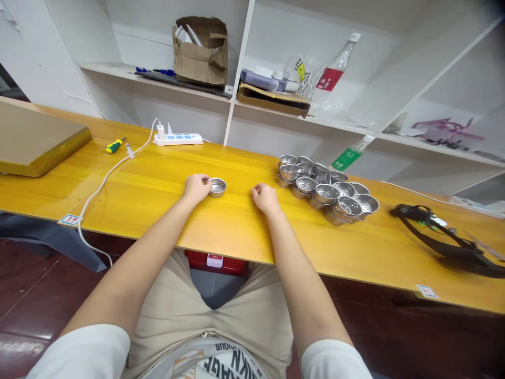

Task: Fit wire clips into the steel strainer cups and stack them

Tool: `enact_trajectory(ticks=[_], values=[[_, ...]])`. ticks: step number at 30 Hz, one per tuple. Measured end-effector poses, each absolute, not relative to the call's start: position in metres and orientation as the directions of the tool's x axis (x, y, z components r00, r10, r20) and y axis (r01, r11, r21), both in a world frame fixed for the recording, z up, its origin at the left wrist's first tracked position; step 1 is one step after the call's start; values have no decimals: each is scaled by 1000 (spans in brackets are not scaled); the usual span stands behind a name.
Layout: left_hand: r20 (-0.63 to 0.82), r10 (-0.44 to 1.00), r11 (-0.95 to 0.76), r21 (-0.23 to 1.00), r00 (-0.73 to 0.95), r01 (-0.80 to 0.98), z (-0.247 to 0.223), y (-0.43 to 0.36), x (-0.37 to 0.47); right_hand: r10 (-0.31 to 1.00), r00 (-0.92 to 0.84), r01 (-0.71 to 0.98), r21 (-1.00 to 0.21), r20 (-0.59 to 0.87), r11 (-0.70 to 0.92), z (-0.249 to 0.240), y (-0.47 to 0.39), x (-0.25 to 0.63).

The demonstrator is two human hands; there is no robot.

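On the yellow tabletop (232, 221) stands a small perforated metal cup (217, 187), upright. My left hand (197, 189) grips its left rim between thumb and fingers. To the right of that cup, my right hand (264, 198) rests low at the table with its fingers curled together; whatever it may pinch is hidden or too small to make out. Further right, several similar metal cups (325, 194) stand in a close cluster, some of them stacked.
A white power strip (178, 139) with a trailing cable, a green-yellow screwdriver (115, 146) and a flat box (35, 139) lie to the left. Behind the cups stands a green-labelled bottle (351, 153). A black head strap (445, 237) lies right. Shelves back the table.
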State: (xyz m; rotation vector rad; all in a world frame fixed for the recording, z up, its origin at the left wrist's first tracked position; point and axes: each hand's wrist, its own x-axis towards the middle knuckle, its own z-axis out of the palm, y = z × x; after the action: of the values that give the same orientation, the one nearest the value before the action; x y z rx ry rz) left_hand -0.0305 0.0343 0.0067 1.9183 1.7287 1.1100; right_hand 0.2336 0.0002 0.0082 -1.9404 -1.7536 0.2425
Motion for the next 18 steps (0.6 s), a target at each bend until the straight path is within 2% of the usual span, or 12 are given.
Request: enact_trajectory(ticks=[3,5,8,10,12,14,16,18], values=[[318,926,-103,732,-204,674,9,49,-56,975,126,900,-434,185,-34,2,0,230],[253,926,-35,796,-279,604,9,56,-68,972,117,904,-427,204,-19,0,-1,223],[133,935,37,884,-327,466,6,62,-76,977,131,871,-490,170,-31,7,-2,219],[101,942,48,903,-320,426,4,64,-76,964,207,847,-524,166,-92,18,1,227],[164,931,14,877,-327,481,4,63,-74,903,354,842,-503,243,-195,31,6,244],[315,884,-51,799,-345,599,5,59,-72,835,471,833,-453,283,-317,44,14,266],[470,825,-134,703,-314,699,8,52,-68,836,487,846,-374,251,-381,52,22,287],[555,801,-235,636,-225,735,12,43,-63,859,465,868,-298,214,-396,54,29,303]])
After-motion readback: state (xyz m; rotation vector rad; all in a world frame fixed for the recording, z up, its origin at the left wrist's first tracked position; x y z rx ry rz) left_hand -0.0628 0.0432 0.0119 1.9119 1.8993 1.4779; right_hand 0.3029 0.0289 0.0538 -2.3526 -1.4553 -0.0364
